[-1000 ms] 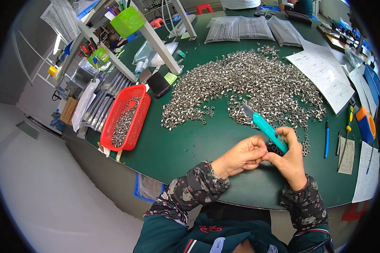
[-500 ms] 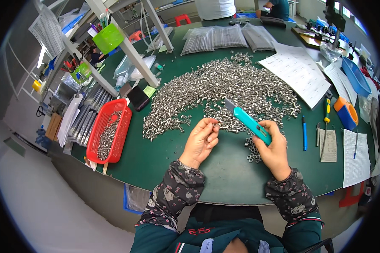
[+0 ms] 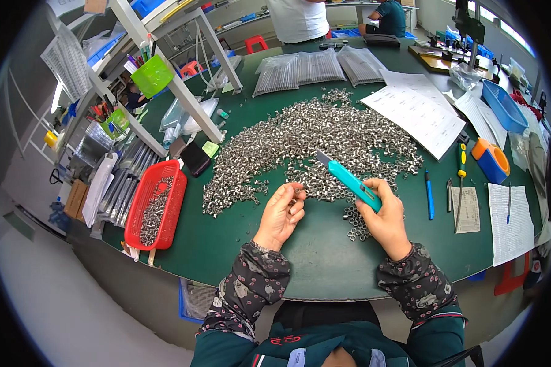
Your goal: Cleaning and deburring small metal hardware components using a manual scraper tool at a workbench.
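And the hands, fingertip to fingertip a second ago, are parted now; the left hand (image 3: 278,215) sits out to the left, thumb and forefinger pinched on what looks like a small metal ring (image 3: 298,191); the right hand (image 3: 382,217) is wrapped around a teal cutter (image 3: 353,185), as it was in both earlier frames, the blade angled up and left over the ring heap (image 3: 324,131) beyond both hands; a loose cluster of rings (image 3: 356,226), half covered a second ago, shows plainly just left of the right hand.

Across the green table (image 3: 324,263) we go; well left of the left hand stands a red basket (image 3: 176,205), partly filled with metal pieces; nearer that hand, up and left, lies a black case (image 3: 195,159); past the heap, beyond both hands, are bagged rods (image 3: 320,67); beyond the right hand, printed sheets (image 3: 413,119); to its right, a blue pen (image 3: 430,199), then a yellow-handled screwdriver (image 3: 461,160), then an orange-and-blue holder (image 3: 490,161).

Out in the room, far past the left hand, a green pen cup (image 3: 152,77) on the shelf frame, then a red stool (image 3: 255,43); far beyond both hands, a person in white (image 3: 298,21); farther right, a seated person in dark clothing (image 3: 390,18).
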Tool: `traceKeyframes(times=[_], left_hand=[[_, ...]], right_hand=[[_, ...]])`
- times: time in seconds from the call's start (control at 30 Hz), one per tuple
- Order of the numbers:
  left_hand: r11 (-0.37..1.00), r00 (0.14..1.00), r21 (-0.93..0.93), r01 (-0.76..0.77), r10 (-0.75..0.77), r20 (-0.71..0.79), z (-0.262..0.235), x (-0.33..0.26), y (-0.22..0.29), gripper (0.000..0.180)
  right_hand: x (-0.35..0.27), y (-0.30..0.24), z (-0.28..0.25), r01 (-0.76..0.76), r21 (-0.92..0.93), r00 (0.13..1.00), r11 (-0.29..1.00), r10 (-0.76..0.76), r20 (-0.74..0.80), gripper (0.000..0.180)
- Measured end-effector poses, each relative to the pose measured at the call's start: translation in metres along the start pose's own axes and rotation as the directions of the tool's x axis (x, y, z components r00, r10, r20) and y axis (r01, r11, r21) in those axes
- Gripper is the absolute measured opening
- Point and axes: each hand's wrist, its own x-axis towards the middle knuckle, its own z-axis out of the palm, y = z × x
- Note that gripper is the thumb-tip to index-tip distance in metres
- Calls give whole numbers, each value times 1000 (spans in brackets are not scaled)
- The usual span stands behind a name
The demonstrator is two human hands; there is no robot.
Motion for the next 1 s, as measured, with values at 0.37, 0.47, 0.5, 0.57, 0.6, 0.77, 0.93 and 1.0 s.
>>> traceKeyframes(times=[0.37, 0.47, 0.5, 0.57, 0.6, 0.77, 0.93, 1.0], left_hand=[[1000, 1000, 5, 18, -18, 18, -6, 2, -1, 14], [1000, 1000, -12, 25, -25, 12, -5, 0, -1, 13], [1000, 999, -13, 28, -28, 30, -6, 1, 0, 14], [999, 999, -10, 35, -34, 28, -7, -1, -1, 15], [999, 999, -8, 38, -38, 29, -7, -1, -1, 15], [999, 999, 22, 42, -42, -1, -5, -2, -2, 12], [997, 995, -7, 78, -79, -53, 21, -5, -5, 12], [954, 996, 292, 72, -82, 23, 25, -6, -10, 9]], right_hand=[[0, 0, 0, 39, 2, 999, 999, -39, -10, 28], [0, -2, -2, -2, 16, 1000, 1000, 2, 1, 27], [0, -3, -2, -7, 17, 1000, 1000, 7, 1, 27], [-1, -3, -2, 17, 26, 1000, 1000, -16, -15, 27], [0, -2, -2, 14, 27, 1000, 1000, -14, -17, 27], [-1, -2, -2, 38, 6, 999, 999, -38, -9, 26], [3, -4, -3, 47, 17, 998, 999, -46, -48, 25], [3, -5, -3, 7, 51, 1000, 999, -6, -21, 25]])
